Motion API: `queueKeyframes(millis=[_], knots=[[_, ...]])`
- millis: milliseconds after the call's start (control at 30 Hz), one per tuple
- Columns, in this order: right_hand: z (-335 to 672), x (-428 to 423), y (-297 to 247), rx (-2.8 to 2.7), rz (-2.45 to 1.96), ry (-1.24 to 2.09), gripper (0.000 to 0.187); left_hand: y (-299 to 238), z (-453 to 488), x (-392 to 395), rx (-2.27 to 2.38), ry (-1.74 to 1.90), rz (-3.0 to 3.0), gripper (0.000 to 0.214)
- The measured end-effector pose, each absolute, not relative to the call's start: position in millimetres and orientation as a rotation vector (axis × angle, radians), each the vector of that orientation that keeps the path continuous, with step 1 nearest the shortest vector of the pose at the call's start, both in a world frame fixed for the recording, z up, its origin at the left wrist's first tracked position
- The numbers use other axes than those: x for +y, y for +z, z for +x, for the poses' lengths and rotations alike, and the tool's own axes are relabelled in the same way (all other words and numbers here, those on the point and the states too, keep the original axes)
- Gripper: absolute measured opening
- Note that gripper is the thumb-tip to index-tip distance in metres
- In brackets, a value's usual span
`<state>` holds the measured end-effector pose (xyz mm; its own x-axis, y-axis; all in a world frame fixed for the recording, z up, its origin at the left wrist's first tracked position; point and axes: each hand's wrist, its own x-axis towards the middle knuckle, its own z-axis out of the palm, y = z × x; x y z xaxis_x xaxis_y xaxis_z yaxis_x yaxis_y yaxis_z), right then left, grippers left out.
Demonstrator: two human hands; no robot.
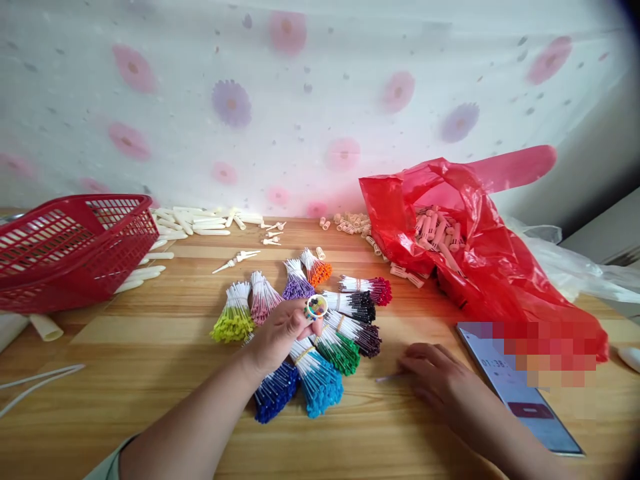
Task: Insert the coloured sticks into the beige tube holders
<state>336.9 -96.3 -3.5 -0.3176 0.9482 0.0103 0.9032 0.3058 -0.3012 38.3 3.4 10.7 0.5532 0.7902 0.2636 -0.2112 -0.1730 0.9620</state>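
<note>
My left hand (287, 333) is closed around a small white-rimmed tube (317, 307), its open end showing several colours inside. It hovers over bundles of thin white sticks with coloured tips, which fan out on the table. Nearest to it are the light blue bundle (320, 383), the dark blue bundle (276, 393), the green bundle (341, 350) and the black bundle (353, 305). My right hand (440, 380) rests low on the table, fingers pinched together at a thin white stick (386, 379), partly hidden by the fingers.
A red basket (75, 267) stands left, beside white tubes (200, 223). On the right, a red plastic bag (480, 267) holds pink slotted tubes (435, 230), with more spilled alongside. A phone (530, 407) lies by my right forearm. White pointed parts (237, 259) lie behind the bundles.
</note>
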Motion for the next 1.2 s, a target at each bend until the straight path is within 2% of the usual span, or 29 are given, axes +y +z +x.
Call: queueKeyframes(millis=[67, 167, 267, 367, 433, 567, 667, 1200], knots=[[339.7, -100.9, -14.8, -2.366, -1.701, 0.28, 0.017, 10.8, 38.5, 3.7, 0.49, 0.948, 1.483, 0.062], [338.9, -100.8, -11.1, -2.2, -1.557, 0.206, 0.015, 11.5, 39.5, 4.1, 0.474, 0.925, 1.483, 0.062], [326.8, -98.2, 13.9, -1.779, -1.281, 0.342, 0.005, 12.0, 40.4, 4.4, 0.478, 0.919, 1.489, 0.062], [296.0, -96.1, 48.1, -1.471, -0.964, 0.543, 0.006, 12.8, 41.0, 4.0, 0.491, 0.913, 1.492, 0.06], [269.3, -93.8, 68.8, -1.401, -0.804, 0.563, 0.01, 13.6, 41.4, 3.6, 0.516, 0.906, 1.493, 0.06], [227.9, -85.4, 89.6, -1.555, -0.788, 0.326, 0.023, 13.7, 41.5, 4.0, 0.537, 0.888, 1.503, 0.06], [217.6, -78.9, 87.8, -1.61, -0.798, 0.287, 0.027, 10.9, 40.5, 5.7, 0.487, 0.888, 1.527, 0.056], [212.7, -73.7, 77.9, -1.58, -0.818, 0.303, 0.024, 8.8, 37.7, 7.3, 0.569, 0.835, 1.623, 0.057]])
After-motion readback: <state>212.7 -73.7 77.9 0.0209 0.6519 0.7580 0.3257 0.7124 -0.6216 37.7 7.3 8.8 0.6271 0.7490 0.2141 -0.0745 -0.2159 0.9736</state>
